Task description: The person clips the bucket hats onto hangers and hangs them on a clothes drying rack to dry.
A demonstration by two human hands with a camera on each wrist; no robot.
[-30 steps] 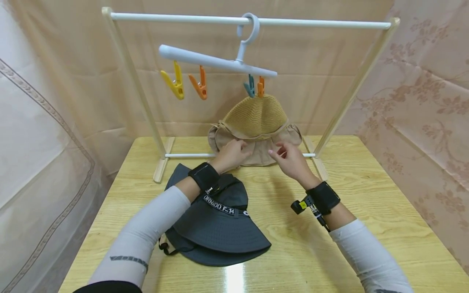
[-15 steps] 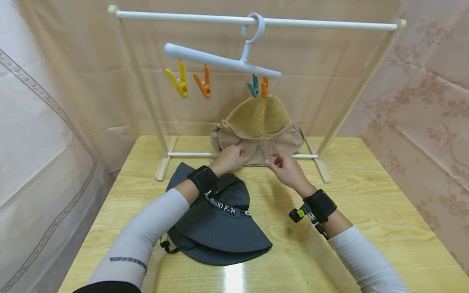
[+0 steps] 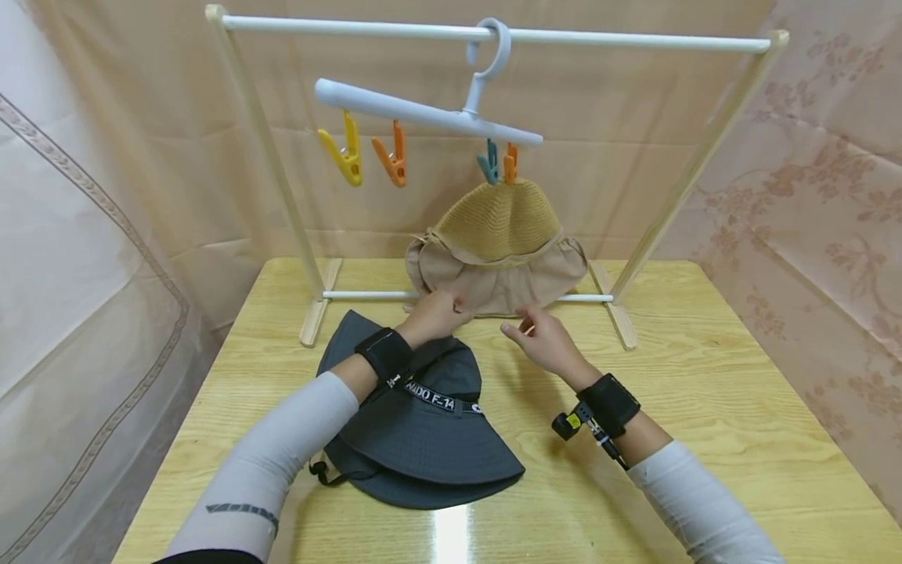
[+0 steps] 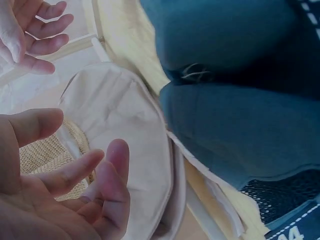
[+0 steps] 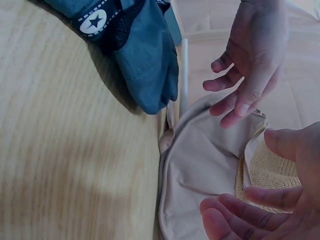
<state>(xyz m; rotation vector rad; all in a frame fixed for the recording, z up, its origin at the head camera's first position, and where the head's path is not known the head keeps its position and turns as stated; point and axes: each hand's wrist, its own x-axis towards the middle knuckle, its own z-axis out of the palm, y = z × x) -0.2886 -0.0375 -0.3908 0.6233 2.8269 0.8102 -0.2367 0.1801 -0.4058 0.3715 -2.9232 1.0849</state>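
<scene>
A beige sun hat [image 3: 496,223] with a woven crown and cloth brim hangs from a teal clip [image 3: 489,162] and an orange clip [image 3: 510,164] on a pale hanger [image 3: 423,112]. Just in front of its brim is my left hand [image 3: 435,315], fingers loosely bent around nothing. My right hand [image 3: 546,343] hovers to the right, slightly below the brim, also holding nothing. Both wrist views show gaps between thumb and fingers on the left hand [image 4: 65,195] and the right hand [image 5: 285,205]. Under my left forearm lies a folded dark grey bucket hat [image 3: 430,446].
A rack with a white top bar [image 3: 634,39], wooden legs and a low white crossbar [image 3: 366,295] stands on the wooden table [image 3: 599,501]. A yellow clip [image 3: 348,157] and another orange clip [image 3: 395,160] dangle at the hanger's left. Curtains surround the table.
Both hands have drawn back a little from the beige hat's brim toward the body, the right hand also slightly left. The beige hat still hangs from its clips; the grey hat has not moved.
</scene>
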